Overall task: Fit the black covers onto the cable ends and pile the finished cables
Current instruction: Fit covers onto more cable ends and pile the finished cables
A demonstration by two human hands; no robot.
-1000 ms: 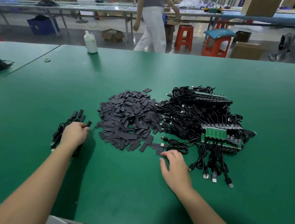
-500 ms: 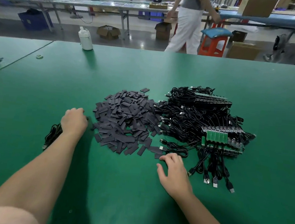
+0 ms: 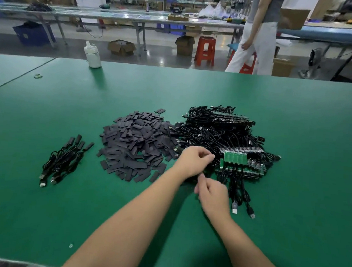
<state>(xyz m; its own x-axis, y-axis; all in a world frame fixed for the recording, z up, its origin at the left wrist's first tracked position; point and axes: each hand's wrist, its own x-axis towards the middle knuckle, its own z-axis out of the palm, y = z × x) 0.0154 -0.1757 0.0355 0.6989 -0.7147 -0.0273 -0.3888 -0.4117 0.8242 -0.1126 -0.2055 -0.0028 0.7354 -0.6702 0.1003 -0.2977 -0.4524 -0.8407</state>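
Note:
A heap of flat black covers (image 3: 136, 142) lies mid-table. Right of it is a tangle of black cables (image 3: 213, 134) with bare green circuit-board ends (image 3: 234, 157) and USB plugs (image 3: 234, 209) pointing toward me. A small pile of covered cables (image 3: 64, 159) lies apart at the left. My left hand (image 3: 193, 162) reaches across to the near left edge of the tangle, fingertips pinched together on a cable beside the boards. Just below it my right hand (image 3: 214, 195) has its fingers curled on a black cable that my left wrist partly hides.
The green table (image 3: 299, 123) stretches far to the right and toward me. A white bottle (image 3: 92, 55) stands at its far edge. Behind the table a person (image 3: 257, 40) walks past red stools (image 3: 205, 50), boxes and other benches.
My left hand left the covered cables at the left and crossed over to the tangle on the right. My right hand stayed by the cable at the near edge and curled its fingers.

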